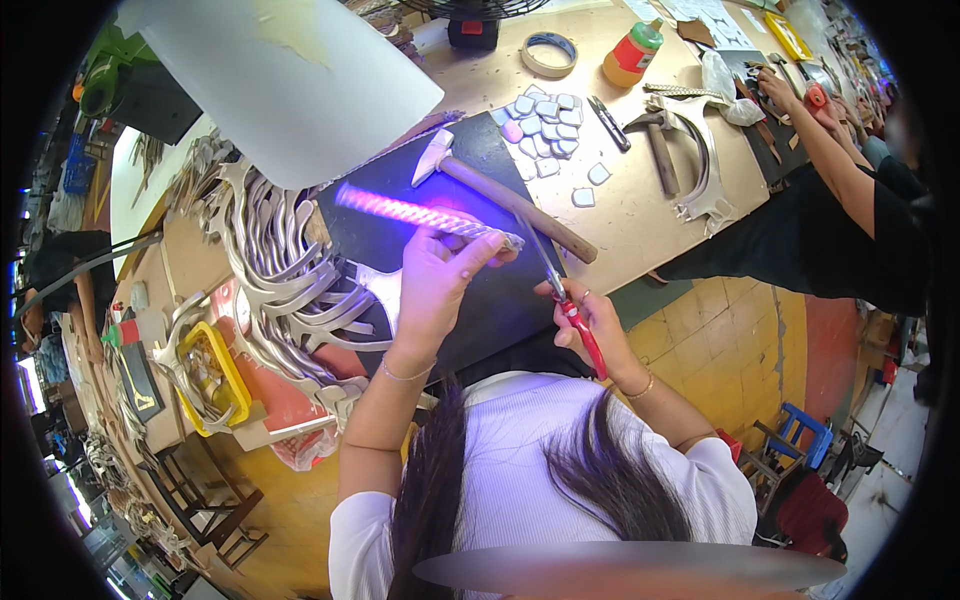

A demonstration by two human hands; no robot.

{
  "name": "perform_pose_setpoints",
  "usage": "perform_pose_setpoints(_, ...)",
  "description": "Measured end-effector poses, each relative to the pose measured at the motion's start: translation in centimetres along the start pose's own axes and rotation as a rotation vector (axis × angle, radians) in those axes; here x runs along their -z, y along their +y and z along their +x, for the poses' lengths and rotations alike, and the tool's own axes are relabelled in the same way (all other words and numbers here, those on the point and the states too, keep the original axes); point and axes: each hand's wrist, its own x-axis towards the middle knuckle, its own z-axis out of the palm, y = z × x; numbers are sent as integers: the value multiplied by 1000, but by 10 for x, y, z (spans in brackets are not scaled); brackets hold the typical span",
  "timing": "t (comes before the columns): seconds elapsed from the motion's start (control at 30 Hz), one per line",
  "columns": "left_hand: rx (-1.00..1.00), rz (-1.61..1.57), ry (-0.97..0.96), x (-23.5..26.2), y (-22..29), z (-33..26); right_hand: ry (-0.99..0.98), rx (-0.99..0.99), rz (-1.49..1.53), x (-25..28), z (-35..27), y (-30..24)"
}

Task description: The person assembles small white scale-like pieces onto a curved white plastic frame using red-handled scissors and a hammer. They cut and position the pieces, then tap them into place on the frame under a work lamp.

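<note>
Pinched between the fingers of my left hand is a pale braided strip, lit violet and pink, its far end pointing left. Closed around a red-handled tool is my right hand. That tool has a long thin metal end reaching up toward the strip's near end; I cannot tell its exact kind. A hammer with a wooden handle lies just beyond both hands on a black mat.
Curved silvery frame pieces are heaped at left, near a yellow basket. Small grey tabs, a tape roll, a bottle and a black-handled cutter lie beyond. A white panel overhangs the mat. Another person's arms work at right.
</note>
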Motion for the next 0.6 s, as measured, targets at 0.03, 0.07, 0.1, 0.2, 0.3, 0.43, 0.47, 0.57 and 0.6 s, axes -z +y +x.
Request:
perform_pose_setpoints(0.03,-10,-39,4,1,1,1,-48,-4,8,1,1,0)
perform_pose_setpoints(0.07,0,-76,-5,2,2,3,-90,-4,17,3,1,-1)
perform_pose_setpoints(0.1,10,-112,-12,4,4,5,-142,-11,4,6,2,-3)
perform_pose_setpoints(0.2,-15,-122,-35,13,11,11,-326,-23,-59,26,1,-13)
perform_pose_setpoints(0.3,33,14,-41,23,21,16,-420,-52,-167,40,-2,-22)
perform_pose_setpoints(0.43,134,119,-193,26,26,17,-454,-65,-243,43,0,-27)
perform_pose_setpoints(0.47,180,131,-206,26,27,17,-464,-58,-261,43,2,-28)
perform_pose_setpoints(0.57,285,175,-234,25,30,16,-462,-49,-284,40,7,-31)
perform_pose_setpoints(0.6,295,196,-235,24,30,16,-468,-50,-291,39,8,-32)
